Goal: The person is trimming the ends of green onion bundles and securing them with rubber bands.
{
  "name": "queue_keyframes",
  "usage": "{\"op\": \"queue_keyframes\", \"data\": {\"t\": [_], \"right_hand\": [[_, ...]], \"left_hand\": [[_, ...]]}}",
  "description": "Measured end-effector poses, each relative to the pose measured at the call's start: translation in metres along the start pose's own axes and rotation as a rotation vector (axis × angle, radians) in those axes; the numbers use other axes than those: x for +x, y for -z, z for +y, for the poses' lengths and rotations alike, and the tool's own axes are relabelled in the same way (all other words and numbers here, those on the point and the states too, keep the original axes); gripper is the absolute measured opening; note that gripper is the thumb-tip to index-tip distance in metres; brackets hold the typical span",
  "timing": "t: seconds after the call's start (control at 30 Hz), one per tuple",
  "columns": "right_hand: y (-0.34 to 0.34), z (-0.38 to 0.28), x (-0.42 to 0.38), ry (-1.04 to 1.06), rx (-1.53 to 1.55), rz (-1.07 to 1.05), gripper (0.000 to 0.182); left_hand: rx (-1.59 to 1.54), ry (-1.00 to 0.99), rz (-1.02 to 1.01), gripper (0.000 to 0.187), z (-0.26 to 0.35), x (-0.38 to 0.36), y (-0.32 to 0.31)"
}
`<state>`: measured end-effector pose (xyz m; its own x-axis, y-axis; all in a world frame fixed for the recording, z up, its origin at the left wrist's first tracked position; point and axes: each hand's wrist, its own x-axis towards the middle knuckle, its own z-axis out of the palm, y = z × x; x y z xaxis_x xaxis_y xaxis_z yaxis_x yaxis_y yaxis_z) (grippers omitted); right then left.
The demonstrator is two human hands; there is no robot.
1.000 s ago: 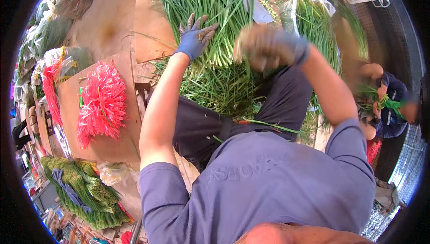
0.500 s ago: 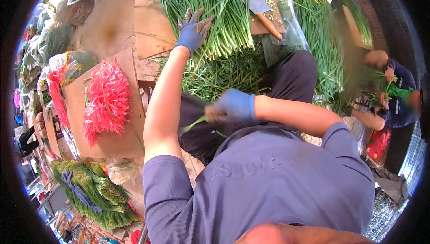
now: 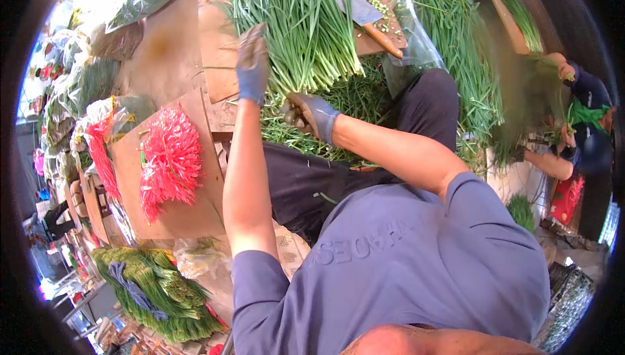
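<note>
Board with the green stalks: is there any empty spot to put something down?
Bare wood shows left of the stalks, beside the left hand. Right of them lies a knife. Below, by the right hand, trimmings crowd everything.

A wooden bench (image 3: 215, 36) is carrying a heap of green chives (image 3: 299, 23) with a cleaver (image 3: 364, 16) lying just beside it, while a lower board (image 3: 189, 215) is bearing a pile of red rubber bands (image 3: 169, 159).
</note>
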<state>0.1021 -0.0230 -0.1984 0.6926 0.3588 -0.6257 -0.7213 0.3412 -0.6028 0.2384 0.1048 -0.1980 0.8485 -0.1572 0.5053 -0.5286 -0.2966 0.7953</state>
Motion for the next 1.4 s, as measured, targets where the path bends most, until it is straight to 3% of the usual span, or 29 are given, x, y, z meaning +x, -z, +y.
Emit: {"op": "queue_keyframes", "data": {"t": [0.07,0.13,0.23,0.33,0.43,0.53,0.57,0.67,0.73,0.8,0.9,0.97,1.03,1.07,1.1,1.13,1.17,1.2,1.27,1.4], "right_hand": [[0.012,-0.021,-0.019,0.046,-0.237,-0.004,0.037],[0.041,-0.040,-0.022,0.027,-0.363,0.032,0.034],[0.096,-0.062,-0.012,-0.017,-0.615,0.188,0.039],[0.104,-0.084,-0.031,-0.141,-1.046,0.190,0.052],[0.098,-0.100,-0.067,-0.030,-1.371,0.221,0.056],[0.118,-0.097,-0.070,0.648,-1.502,0.721,0.055],[0.121,-0.094,-0.066,0.766,-1.291,0.804,0.059],[0.139,-0.078,-0.009,0.876,-1.312,0.908,0.072],[0.134,-0.066,0.023,0.763,-1.231,0.874,0.088],[0.118,-0.068,0.041,0.676,-1.178,0.949,0.088],[0.106,-0.080,0.053,0.660,-1.064,0.739,0.080],[0.094,-0.077,0.062,0.784,-0.887,0.505,0.069],[0.072,-0.066,0.056,0.668,-1.030,0.480,0.061],[0.074,-0.053,0.075,0.850,-1.042,0.526,0.061],[0.081,-0.045,0.096,0.980,-0.984,0.523,0.065],[0.082,-0.053,0.089,0.819,-1.068,0.503,0.070],[0.078,-0.060,0.075,0.703,-1.089,0.501,0.072],[0.072,-0.061,0.064,0.592,-1.118,0.476,0.074],[0.066,-0.050,0.060,0.622,-1.137,0.623,0.076],[0.079,-0.061,0.038,0.635,-1.241,0.713,0.081]], "left_hand": [[-0.155,0.396,0.295,0.036,0.036,-0.012,0.015],[0.302,0.493,0.262,0.045,-0.041,-0.039,0.037],[0.562,0.850,-0.122,0.070,-0.050,-0.043,0.028],[0.845,0.850,-0.280,0.094,-0.001,-0.020,-0.009],[0.876,0.779,-0.258,0.101,0.015,-0.013,-0.052],[0.887,0.739,-0.258,0.104,0.024,-0.009,-0.070],[0.896,0.723,-0.266,0.103,0.025,-0.009,-0.073],[0.896,0.675,-0.253,0.101,0.016,-0.009,-0.079],[0.848,0.659,-0.186,0.099,0.013,-0.008,-0.078],[0.815,0.722,-0.160,0.103,0.026,-0.002,-0.076],[0.815,0.713,-0.120,0.105,-0.010,-0.001,-0.080],[0.524,0.735,-0.049,0.098,-0.006,-0.002,-0.074],[0.175,0.748,-0.095,0.090,-0.001,-0.005,-0.058],[-0.039,0.744,-0.171,0.084,-0.001,-0.001,-0.051],[-0.053,0.719,-0.122,0.082,0.004,0.000,-0.053],[-0.049,0.706,-0.057,0.080,0.006,0.002,-0.049],[0.366,0.590,0.000,0.085,-0.034,-0.011,-0.046],[0.521,0.673,-0.052,0.094,-0.012,-0.013,-0.044],[0.804,0.756,-0.170,0.103,-0.003,-0.009,-0.044],[0.680,0.787,-0.155,0.108,-0.003,0.001,-0.038]]}}
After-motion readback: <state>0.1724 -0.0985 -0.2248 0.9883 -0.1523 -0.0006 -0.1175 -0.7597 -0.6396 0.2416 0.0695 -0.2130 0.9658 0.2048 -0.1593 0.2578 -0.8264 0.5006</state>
